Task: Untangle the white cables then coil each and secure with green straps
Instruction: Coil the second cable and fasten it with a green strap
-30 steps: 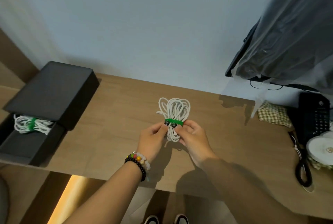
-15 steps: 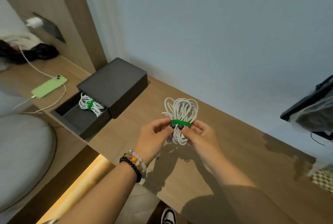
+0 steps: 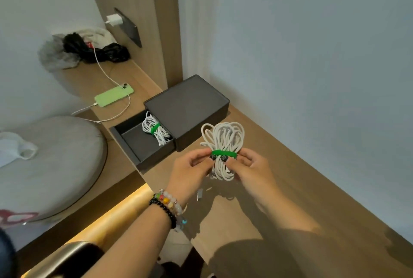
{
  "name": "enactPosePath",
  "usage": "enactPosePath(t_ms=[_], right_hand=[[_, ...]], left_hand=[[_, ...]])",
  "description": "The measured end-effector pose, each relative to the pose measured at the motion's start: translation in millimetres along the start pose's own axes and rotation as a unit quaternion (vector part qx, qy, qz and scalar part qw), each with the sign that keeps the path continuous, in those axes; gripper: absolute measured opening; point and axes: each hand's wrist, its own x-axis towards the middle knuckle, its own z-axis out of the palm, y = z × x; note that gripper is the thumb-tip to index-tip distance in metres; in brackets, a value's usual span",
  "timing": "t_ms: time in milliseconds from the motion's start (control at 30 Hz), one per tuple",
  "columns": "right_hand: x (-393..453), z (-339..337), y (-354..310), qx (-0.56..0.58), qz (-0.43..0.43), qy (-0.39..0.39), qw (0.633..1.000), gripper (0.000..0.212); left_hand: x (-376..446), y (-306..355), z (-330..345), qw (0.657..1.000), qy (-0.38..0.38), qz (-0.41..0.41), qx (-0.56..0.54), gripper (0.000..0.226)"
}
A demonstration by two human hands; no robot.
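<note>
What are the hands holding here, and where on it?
Both hands, left and right, pinch the coiled white cable bundle at its middle, on the green strap.

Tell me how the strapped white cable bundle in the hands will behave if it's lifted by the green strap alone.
The cable bundle would probably hang floppy, since its loops already splay loosely above the green strap. It looks light: both hands hold it with fingertips only. The loose end below may dangle.
</note>
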Motion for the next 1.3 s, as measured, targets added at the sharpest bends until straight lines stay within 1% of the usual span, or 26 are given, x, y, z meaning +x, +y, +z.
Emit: enactPosePath(t_ms=[133,300,433,567,633,733,833,900,967,1033,1067,1133,1233,1300], right_hand=[[22,39,-17,0.005,-0.005,-0.018,1.0,0.023],[55,103,-33,0.005,-0.002,-0.018,1.0,0.025],[83,156,-36,0.03,0.005,0.025,0.999,0.024],[99,200,-26,0.043,-0.011,0.068,0.997,0.032],[106,217,-19,-0.003,-0.031,0.107,0.994,0.034],[112,230,-6,-0.144,-0.063,0.139,0.978,0.04],[114,235,9,-0.238,-0.096,0.115,0.96,0.043],[115,238,14,-0.269,-0.122,0.088,0.951,0.04],[117,241,19,-0.299,-0.162,0.078,0.937,0.038],[120,243,28,-0.328,-0.208,0.077,0.918,0.038],[122,243,33,-0.344,-0.215,0.075,0.911,0.038],[127,243,40,-0.374,-0.218,0.073,0.898,0.036],[133,245,43,-0.401,-0.259,0.072,0.875,0.036],[137,246,43,-0.421,-0.29,0.064,0.857,0.036]], left_hand=[[30,5,-41,0.999,0.03,-0.01,0.01,0.025],[70,10,-108,0.999,0.015,-0.027,-0.008,0.023],[110,10,-164,0.997,0.027,-0.073,-0.031,0.022],[144,7,-209,0.991,0.024,-0.128,-0.032,0.021],[157,7,-224,0.989,0.016,-0.143,-0.039,0.02],[171,9,-235,0.987,0.023,-0.144,-0.066,0.018],[179,8,-237,0.978,0.029,-0.147,-0.145,0.02],[184,4,-236,0.978,0.04,-0.141,-0.152,0.019],[185,-1,-234,0.979,0.052,-0.134,-0.146,0.017],[183,-6,-232,0.981,0.061,-0.138,-0.125,0.016],[182,-9,-232,0.984,0.058,-0.133,-0.101,0.018],[184,-17,-234,0.992,0.046,-0.115,-0.018,0.024],[191,-25,-238,0.992,0.028,-0.043,0.119,0.041],[194,-23,-240,0.974,0.012,0.009,0.225,0.048]])
